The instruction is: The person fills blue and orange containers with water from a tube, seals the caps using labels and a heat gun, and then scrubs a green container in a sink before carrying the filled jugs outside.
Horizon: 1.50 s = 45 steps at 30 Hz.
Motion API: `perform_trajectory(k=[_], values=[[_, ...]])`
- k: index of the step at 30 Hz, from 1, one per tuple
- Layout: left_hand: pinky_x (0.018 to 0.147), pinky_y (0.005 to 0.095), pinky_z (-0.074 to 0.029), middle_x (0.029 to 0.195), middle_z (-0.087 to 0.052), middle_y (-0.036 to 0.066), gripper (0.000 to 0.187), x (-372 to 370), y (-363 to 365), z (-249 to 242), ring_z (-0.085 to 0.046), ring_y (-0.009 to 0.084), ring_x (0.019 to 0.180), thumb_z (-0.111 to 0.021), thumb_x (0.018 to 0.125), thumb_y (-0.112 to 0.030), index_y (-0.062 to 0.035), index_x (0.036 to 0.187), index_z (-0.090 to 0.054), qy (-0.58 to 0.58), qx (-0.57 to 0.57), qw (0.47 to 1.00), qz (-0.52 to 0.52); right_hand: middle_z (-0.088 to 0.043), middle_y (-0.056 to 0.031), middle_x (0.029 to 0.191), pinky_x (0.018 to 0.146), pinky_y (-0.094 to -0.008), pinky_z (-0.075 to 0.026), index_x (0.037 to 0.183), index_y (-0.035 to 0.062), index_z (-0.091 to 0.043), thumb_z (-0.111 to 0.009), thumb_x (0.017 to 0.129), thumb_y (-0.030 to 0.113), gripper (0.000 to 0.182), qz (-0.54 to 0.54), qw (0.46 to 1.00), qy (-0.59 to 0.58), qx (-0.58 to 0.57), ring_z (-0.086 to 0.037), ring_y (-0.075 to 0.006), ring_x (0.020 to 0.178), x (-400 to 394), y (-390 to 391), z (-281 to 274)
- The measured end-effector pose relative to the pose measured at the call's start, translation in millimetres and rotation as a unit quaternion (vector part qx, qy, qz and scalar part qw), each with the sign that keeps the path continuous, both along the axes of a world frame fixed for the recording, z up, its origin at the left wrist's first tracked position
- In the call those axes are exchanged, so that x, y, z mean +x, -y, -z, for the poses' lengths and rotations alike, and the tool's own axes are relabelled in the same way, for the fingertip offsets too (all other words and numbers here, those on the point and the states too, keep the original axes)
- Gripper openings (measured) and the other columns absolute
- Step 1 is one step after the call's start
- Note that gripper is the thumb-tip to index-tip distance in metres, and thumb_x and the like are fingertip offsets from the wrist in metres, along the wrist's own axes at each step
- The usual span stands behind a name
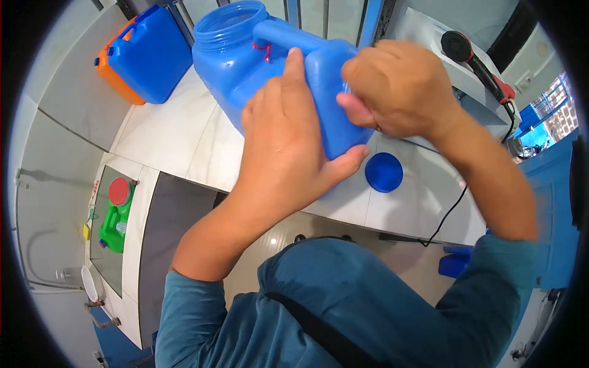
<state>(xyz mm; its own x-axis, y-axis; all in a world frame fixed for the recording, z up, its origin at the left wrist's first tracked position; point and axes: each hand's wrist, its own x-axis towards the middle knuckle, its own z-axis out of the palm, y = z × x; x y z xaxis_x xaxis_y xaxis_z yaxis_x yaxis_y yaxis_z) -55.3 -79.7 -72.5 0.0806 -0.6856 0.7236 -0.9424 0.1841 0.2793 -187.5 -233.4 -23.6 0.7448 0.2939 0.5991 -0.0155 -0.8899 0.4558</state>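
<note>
A large blue plastic jug, its wide mouth uncovered, is tilted on the white tiled counter. Red string is tied at its handle. My left hand lies against the jug's side with fingers spread, the thumb pointing right. At the jug's right end is my right hand, its fingers curled closed and slightly blurred. Whatever those fingers hold, if anything, is hidden. A round blue lid rests on the counter just below my right hand.
Blue and orange jerrycans stand at the back left. A green container with a red lid is at left. A black and red corded tool lies at right, its cable trailing over the counter. Window bars are behind.
</note>
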Motion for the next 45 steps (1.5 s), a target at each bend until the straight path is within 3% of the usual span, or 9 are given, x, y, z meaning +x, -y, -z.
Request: perform_trajectory(k=[3, 7, 12, 16, 25, 31, 37, 40, 45], values=[[0.092, 0.0446, -0.042, 0.114, -0.052, 0.028, 0.111, -4, 3, 1, -0.053, 0.0407, 0.106, -0.087, 0.061, -0.034, 0.0179, 0.138, -0.026, -0.013, 0.009, 1.000, 0.002, -0.062, -0.0025, 0.072, 0.062, -0.0408, -0.051, 0.089, 0.0128, -0.054, -0.065, 0.084, 0.038, 0.027, 0.350, 0.909, 0.074, 0.212, -0.063, -0.0277, 0.068, 7, -50, 19], [0.097, 0.0461, -0.043, 0.118, -0.053, 0.032, 0.116, 6, 0, -4, -0.054, 0.0444, 0.110, -0.089, 0.059, -0.036, 0.0169, 0.140, -0.024, 0.014, 0.041, 0.999, 0.024, -0.066, -0.0059, 0.081, 0.066, -0.0419, -0.053, 0.095, 0.0104, -0.056, -0.065, 0.084, 0.039, 0.032, 0.366, 0.888, 0.069, 0.271, -0.065, -0.0294, 0.074, 0, -51, 14], [0.097, 0.0464, -0.042, 0.119, -0.051, 0.031, 0.122, 18, 0, -4, -0.053, 0.0436, 0.109, -0.090, 0.057, -0.038, 0.0157, 0.142, -0.021, 0.022, 0.052, 0.995, 0.079, -0.056, -0.0030, 0.082, 0.064, -0.0353, -0.045, 0.097, 0.0155, -0.052, -0.062, 0.086, 0.043, 0.031, -0.015, 0.983, -0.100, -0.151, -0.057, -0.0232, 0.074, -22, 9, -27], [0.097, 0.0459, -0.041, 0.122, -0.049, 0.030, 0.126, 13, -3, 1, -0.052, 0.0434, 0.109, -0.090, 0.058, -0.035, 0.0136, 0.145, -0.014, -0.009, 0.071, 0.996, 0.052, -0.051, -0.0065, 0.083, 0.065, -0.0367, -0.044, 0.095, 0.0091, -0.052, -0.064, 0.082, 0.045, 0.039, -0.111, 0.964, -0.182, -0.157, -0.053, -0.0277, 0.075, 1, 22, -35], [0.096, 0.0469, -0.042, 0.122, -0.049, 0.028, 0.125, 13, 2, 6, -0.051, 0.0431, 0.109, -0.089, 0.059, -0.034, 0.0111, 0.147, -0.013, -0.012, 0.053, 0.997, 0.048, -0.061, -0.0167, 0.072, 0.058, -0.0416, -0.048, 0.103, 0.0074, -0.050, -0.062, 0.090, 0.044, 0.040, 0.240, 0.904, 0.107, 0.337, -0.061, -0.0382, 0.065, -1, -45, 25], [0.100, 0.0456, -0.040, 0.126, -0.049, 0.027, 0.125, 20, 1, 3, -0.050, 0.0404, 0.115, -0.087, 0.062, -0.046, 0.0070, 0.149, -0.015, -0.003, 0.035, 0.995, 0.097, -0.066, -0.0198, 0.087, 0.073, -0.0445, -0.049, 0.106, 0.0022, -0.059, -0.053, 0.093, 0.048, 0.048, 0.208, 0.941, 0.035, 0.264, -0.065, -0.0375, 0.081, -55, 37, -48], [0.105, 0.0452, -0.036, 0.139, -0.043, 0.024, 0.124, 44, 11, -33, -0.043, 0.0390, 0.127, -0.086, 0.058, -0.056, 0.0004, 0.149, -0.025, 0.037, 0.019, 0.992, 0.117, -0.069, -0.0245, 0.091, 0.072, -0.0422, -0.054, 0.101, -0.0028, -0.066, -0.063, 0.082, 0.035, 0.043, 0.632, 0.749, -0.136, 0.142, -0.068, -0.0353, 0.080, -158, 225, -56], [0.109, 0.0469, -0.031, 0.140, -0.045, 0.019, 0.125, 63, 38, -63, -0.043, 0.0370, 0.130, -0.081, 0.052, -0.070, -0.0005, 0.146, -0.035, 0.176, 0.023, 0.971, 0.160, -0.069, -0.0178, 0.091, 0.071, -0.0369, -0.054, 0.103, 0.0019, -0.068, -0.068, 0.075, 0.036, 0.045, 0.596, 0.658, -0.089, 0.452, -0.066, -0.0298, 0.077, -156, 247, -50], [0.098, 0.0484, -0.035, 0.114, -0.057, 0.016, 0.119, 53, 59, -70, -0.053, 0.0368, 0.109, -0.076, 0.046, -0.078, -0.0024, 0.134, -0.048, 0.238, 0.112, 0.949, 0.174, -0.068, -0.0215, 0.108, 0.084, -0.0389, -0.051, 0.106, -0.0029, -0.069, -0.069, 0.066, 0.041, 0.059, 0.600, 0.659, -0.209, 0.402, -0.067, -0.0310, 0.091, -140, 243, -47]])
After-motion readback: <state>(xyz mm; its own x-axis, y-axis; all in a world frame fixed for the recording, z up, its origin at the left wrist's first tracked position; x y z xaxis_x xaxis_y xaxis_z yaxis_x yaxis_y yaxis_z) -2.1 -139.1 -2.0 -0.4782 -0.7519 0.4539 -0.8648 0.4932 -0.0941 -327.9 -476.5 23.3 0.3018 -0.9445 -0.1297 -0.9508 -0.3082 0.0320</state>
